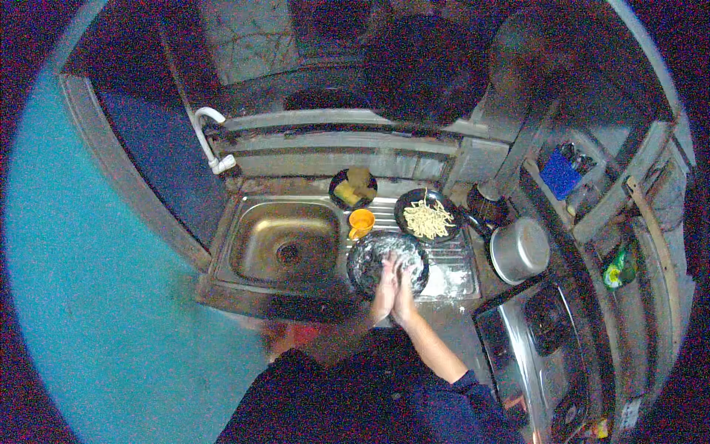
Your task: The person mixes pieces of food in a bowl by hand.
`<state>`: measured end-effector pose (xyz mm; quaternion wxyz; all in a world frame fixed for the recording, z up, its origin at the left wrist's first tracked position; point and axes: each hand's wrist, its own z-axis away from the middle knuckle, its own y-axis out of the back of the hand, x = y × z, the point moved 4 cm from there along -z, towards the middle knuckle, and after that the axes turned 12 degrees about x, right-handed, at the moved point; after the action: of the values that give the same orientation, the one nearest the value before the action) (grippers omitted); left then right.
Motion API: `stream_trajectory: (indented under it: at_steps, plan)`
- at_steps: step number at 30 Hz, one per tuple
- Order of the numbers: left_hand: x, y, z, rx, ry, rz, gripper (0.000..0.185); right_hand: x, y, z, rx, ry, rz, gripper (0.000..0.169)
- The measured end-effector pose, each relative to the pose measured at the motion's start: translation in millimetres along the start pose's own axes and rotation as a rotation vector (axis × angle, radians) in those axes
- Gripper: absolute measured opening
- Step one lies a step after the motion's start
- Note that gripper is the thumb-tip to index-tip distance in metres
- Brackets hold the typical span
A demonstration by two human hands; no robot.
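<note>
My left hand (385, 291) and my right hand (406, 294) are palm to palm above a round black vessel (358, 266) dusted with white powder. Motion blurs the fingers, and anything between the palms is hidden. Just behind the vessel stands a yellow-orange cup (361, 221). Pale, thin strips (427, 219) that look like dough are heaped in a black pan (407, 202) to the right. White powder (446, 280) covers part of the ribbed steel drainboard (466, 266) beside my right hand.
To the left lies a steel sink basin (260, 261), with a white tap (205, 139) behind it. A black plate (338, 202) holds a yellow piece and a brownish piece. An upturned metal pot (521, 250) sits at right, near a gas stove (532, 344). Shelves hold a blue container (560, 173).
</note>
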<state>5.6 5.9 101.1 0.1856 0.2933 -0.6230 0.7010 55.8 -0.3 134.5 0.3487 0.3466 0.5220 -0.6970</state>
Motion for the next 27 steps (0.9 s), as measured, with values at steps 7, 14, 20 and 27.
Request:
stream_trajectory:
  at_steps: [7,14,20,27]
  plan:
    - [11.8,-28.2,51.6,-0.304,-0.363,-0.7,0.054,-31.5,-6.0,-26.1,0.143,0.046,0.009,0.084]
    - [19.4,-29.0,81.2,-0.249,-0.283,-0.91,0.053,-23.8,9.1,-33.0,0.291,-0.114,-0.04,0.084]
    - [-5.5,-14.9,18.5,-0.044,-0.177,-0.481,0.052,5.8,17.5,-28.7,0.043,-0.027,0.073,0.079]
    - [-0.2,3.6,39.5,-0.149,-0.286,-0.773,0.044,2.5,10.1,-61.4,0.164,-0.09,0.036,0.087]
